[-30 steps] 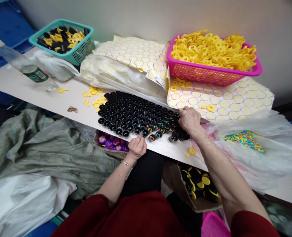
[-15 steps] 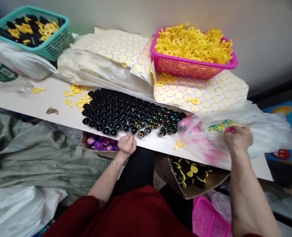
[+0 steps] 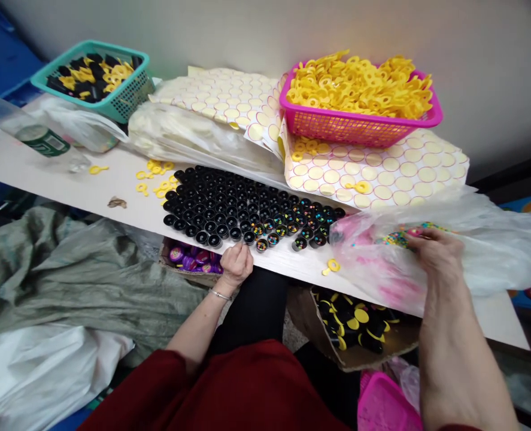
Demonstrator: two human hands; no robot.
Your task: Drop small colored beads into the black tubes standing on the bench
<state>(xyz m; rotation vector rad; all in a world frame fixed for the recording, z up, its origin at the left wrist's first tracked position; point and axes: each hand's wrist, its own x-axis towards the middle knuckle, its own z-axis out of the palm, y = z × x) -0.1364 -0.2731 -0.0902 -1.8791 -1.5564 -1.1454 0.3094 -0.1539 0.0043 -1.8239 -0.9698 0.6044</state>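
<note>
Dozens of small black cups (image 3: 215, 209) stand packed in rows on the white table; those toward the right hold colourful beads or tiny candies. My left hand (image 3: 237, 263) is closed in a fist at the table's front edge, close against the front cups; whatever is inside its fingers is hidden. At the right, my right hand (image 3: 438, 248) is closed, pinching a small pink object (image 3: 413, 232) whose kind is unclear. It is over the small colourful beads (image 3: 394, 239) in a clear plastic bag (image 3: 485, 239) lying on the table.
A pink basket (image 3: 359, 129) of yellow ring-ended pieces stands behind, on sheets of round stickers (image 3: 382, 170). A teal basket (image 3: 128, 99) and a clear bottle (image 3: 41, 139) are at the left. Below the table edge are boxes of purple pieces (image 3: 193, 258) and black-and-yellow pieces (image 3: 359, 323).
The view has swung slightly left. My right hand has shifted a little into the beads, and some now show beyond its fingers. My left fist stays beside the front cups.
</note>
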